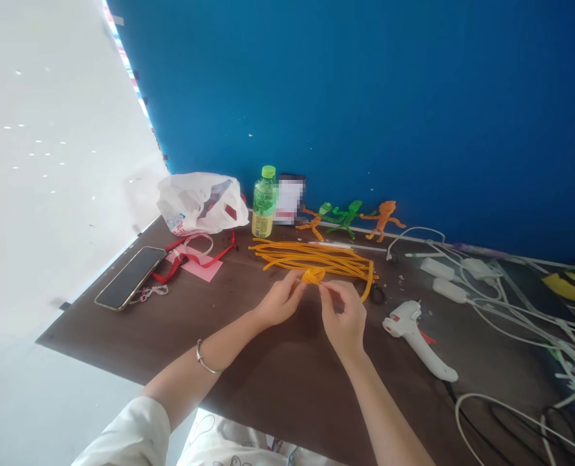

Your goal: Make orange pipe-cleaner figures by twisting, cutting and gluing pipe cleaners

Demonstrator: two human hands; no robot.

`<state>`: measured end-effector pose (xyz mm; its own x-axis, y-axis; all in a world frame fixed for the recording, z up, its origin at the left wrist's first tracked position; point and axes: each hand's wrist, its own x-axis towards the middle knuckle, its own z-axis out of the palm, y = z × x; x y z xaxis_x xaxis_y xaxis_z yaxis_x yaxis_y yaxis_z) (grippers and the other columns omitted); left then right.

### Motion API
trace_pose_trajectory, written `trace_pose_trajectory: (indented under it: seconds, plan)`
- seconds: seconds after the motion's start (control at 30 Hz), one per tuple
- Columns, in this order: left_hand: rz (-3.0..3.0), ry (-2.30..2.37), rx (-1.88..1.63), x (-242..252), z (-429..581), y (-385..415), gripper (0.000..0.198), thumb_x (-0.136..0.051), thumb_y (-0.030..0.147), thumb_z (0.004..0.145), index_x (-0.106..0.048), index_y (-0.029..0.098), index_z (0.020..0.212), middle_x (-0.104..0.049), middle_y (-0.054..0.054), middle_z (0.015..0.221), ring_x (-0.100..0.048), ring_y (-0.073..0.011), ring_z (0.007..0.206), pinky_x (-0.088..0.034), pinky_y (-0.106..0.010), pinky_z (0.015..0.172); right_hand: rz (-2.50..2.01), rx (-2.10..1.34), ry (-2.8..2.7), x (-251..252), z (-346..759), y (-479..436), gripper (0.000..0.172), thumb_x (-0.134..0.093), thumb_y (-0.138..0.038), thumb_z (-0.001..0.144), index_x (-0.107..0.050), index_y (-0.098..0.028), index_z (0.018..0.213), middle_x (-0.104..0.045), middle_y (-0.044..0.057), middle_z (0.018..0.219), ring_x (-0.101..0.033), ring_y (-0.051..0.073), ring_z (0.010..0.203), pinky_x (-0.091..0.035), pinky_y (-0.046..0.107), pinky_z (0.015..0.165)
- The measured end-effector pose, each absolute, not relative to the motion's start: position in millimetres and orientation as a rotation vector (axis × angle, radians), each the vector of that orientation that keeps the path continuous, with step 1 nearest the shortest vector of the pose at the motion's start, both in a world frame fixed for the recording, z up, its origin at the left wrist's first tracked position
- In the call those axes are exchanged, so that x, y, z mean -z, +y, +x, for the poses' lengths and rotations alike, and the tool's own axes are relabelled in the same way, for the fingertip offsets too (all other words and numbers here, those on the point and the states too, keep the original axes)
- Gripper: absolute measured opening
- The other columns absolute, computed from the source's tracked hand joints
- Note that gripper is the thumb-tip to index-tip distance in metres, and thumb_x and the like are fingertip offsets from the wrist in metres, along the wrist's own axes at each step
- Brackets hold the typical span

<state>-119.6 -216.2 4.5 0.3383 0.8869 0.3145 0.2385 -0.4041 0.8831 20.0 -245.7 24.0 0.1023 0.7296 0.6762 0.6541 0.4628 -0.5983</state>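
Between my two hands, above the dark table [248,349], is a small coiled bundle of orange pipe cleaner [313,276]. My left hand [283,299] pinches its left side with thumb and fingers. On the opposite side, the fingertips of my right hand [344,315] close on its lower right edge. Just behind it lies a loose pile of straight orange pipe cleaners [311,257], with one bent down at the right end. A white hot glue gun [420,340] rests to the right of my right hand.
Pipe-cleaner figures [383,220] and a green-capped bottle [264,204] stand along the blue wall. A plastic bag [200,200], red lanyard [216,257], pink paper [202,267] and phone [130,277] are at left. White cables and chargers [449,290] tangle over the right side.
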Motion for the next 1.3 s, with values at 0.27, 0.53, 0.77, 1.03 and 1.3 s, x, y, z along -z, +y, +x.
trace_pose_trajectory:
  seconds: [0.27, 0.53, 0.77, 1.03, 1.3]
  plan:
    - [1.877, 0.998, -1.093, -4.0, -118.9, -216.6, 0.032, -0.033, 0.034, 0.087, -0.045, 0.017, 0.113, -0.046, 0.003, 0.058, -0.04, -0.0107, 0.052, -0.032, -0.02, 0.052, -1.243, -0.082, -1.597, -25.8, 19.0, -246.3, 0.008, -0.051, -0.023, 0.082, -0.057, -0.019, 0.079, -0.06, 0.005, 0.076, -0.057, 0.017, 0.071, -0.049, 0.029, 0.061]
    - [1.866, 1.006, -1.118, -3.6, -119.5, -216.7, 0.033, -0.034, 0.035, 0.087, -0.045, 0.017, 0.112, -0.042, 0.004, 0.056, -0.037, -0.0094, 0.05, -0.03, -0.02, 0.051, -1.24, -0.087, -1.595, -23.9, 20.0, -245.7, 0.01, -0.05, -0.025, 0.083, -0.057, -0.019, 0.081, -0.06, 0.005, 0.077, -0.057, 0.017, 0.073, -0.05, 0.031, 0.062]
    - [1.847, 1.005, -1.13, -3.7, -118.9, -217.1, 0.032, -0.035, 0.034, 0.086, -0.045, 0.017, 0.112, -0.045, 0.003, 0.06, -0.038, -0.0093, 0.051, -0.03, -0.02, 0.051, -1.229, -0.075, -1.597, -24.6, 19.9, -245.7, 0.009, -0.05, -0.024, 0.082, -0.057, -0.019, 0.08, -0.06, 0.005, 0.077, -0.057, 0.017, 0.073, -0.05, 0.031, 0.062]
    - [1.841, 1.026, -1.123, -4.4, -119.1, -216.8, 0.032, -0.036, 0.034, 0.086, -0.046, 0.017, 0.111, -0.045, 0.004, 0.058, -0.038, -0.0091, 0.05, -0.03, -0.02, 0.051, -1.245, -0.028, -1.589, -25.2, 19.6, -246.6, 0.007, -0.051, -0.021, 0.082, -0.056, -0.019, 0.079, -0.06, 0.005, 0.075, -0.057, 0.017, 0.071, -0.049, 0.03, 0.061]
    - [1.842, 1.03, -1.1, -4.2, -119.4, -216.9, 0.032, -0.036, 0.035, 0.086, -0.046, 0.017, 0.111, -0.043, 0.005, 0.057, -0.037, -0.009, 0.05, -0.029, -0.02, 0.05, -1.243, -0.003, -1.6, -24.2, 19.9, -246.1, 0.006, -0.051, -0.02, 0.081, -0.056, -0.019, 0.079, -0.06, 0.005, 0.076, -0.057, 0.016, 0.071, -0.048, 0.029, 0.061]
